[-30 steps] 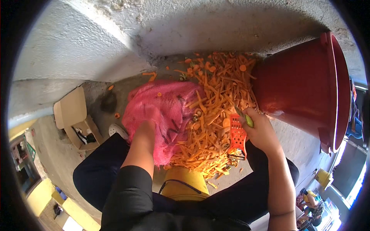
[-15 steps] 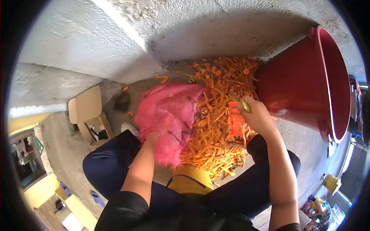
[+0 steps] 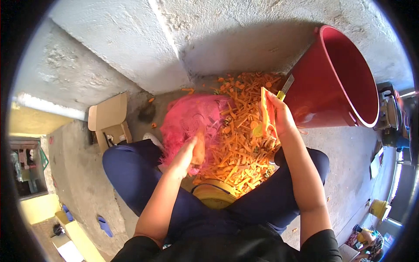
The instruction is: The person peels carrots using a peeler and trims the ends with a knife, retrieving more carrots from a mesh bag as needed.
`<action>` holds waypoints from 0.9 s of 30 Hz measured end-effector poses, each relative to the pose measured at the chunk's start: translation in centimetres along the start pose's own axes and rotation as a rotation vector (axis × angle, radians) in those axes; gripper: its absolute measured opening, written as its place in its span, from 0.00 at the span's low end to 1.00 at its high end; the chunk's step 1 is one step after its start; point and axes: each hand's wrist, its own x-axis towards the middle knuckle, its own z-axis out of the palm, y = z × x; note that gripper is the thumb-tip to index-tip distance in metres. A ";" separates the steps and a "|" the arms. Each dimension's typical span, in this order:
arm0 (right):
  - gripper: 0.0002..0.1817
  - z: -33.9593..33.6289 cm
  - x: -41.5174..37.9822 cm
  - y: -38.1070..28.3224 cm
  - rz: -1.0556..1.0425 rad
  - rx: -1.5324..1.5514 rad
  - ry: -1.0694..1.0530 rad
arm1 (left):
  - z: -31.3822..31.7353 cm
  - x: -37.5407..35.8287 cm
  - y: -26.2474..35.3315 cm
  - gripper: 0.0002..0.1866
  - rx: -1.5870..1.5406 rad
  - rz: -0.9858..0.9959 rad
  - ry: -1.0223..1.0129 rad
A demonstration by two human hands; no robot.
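Note:
My left hand (image 3: 185, 155) is closed around a carrot (image 3: 199, 149), just above the near side of a pink mesh sack (image 3: 183, 118). Over the carrot peelings (image 3: 244, 118), my right hand (image 3: 283, 118) grips a flat orange plastic tool (image 3: 267, 107), which showed slots a moment ago. A small knife (image 3: 285, 87) with a yellow-green handle is also held in that hand, its blade pointing up and away toward the red bucket. Part of the tool is hidden by my fingers.
A large red bucket (image 3: 318, 83) stands tilted in view at the right, by the rough wall. Between my legs is a yellow bucket (image 3: 214, 194). An open cardboard box (image 3: 111, 118) lies at the left. Another person (image 3: 371, 240) is far off at lower right.
My left hand has come out of the pink sack with a carrot in it. My right hand still holds the tool and knife, now turned more upright. The view has shifted slightly.

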 end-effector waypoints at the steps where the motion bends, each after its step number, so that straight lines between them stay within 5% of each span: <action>1: 0.09 0.4 -0.5 0.5 -0.025 0.022 0.110 | -0.2 -1.3 0.3 0.20 -0.073 -0.094 -0.075; 4: 0.09 2.9 -3.0 1.2 0.008 -0.080 0.295 | 0.4 -4.8 0.3 0.21 -0.141 -0.004 -0.193; 8: 0.10 4.4 -6.8 2.1 0.042 -0.273 0.140 | 1.4 -7.8 0.1 0.18 -0.409 -0.016 -0.443; 12: 0.10 7.7 -9.7 5.0 -0.159 -0.363 0.141 | 2.1 -6.7 -2.0 0.20 -0.397 -0.035 -0.529; 15: 0.09 8.1 -10.8 7.6 -0.397 -0.441 0.197 | 2.5 -5.9 -2.8 0.22 -0.452 0.069 -0.918; 18: 0.09 9.2 -12.6 8.5 -0.603 -0.865 0.350 | 5.4 -8.6 -2.5 0.22 -0.462 -0.039 -0.474; 27: 0.12 11.3 -14.5 10.2 -0.759 -0.876 0.318 | 5.2 -9.9 -3.6 0.19 -0.584 -0.100 -0.584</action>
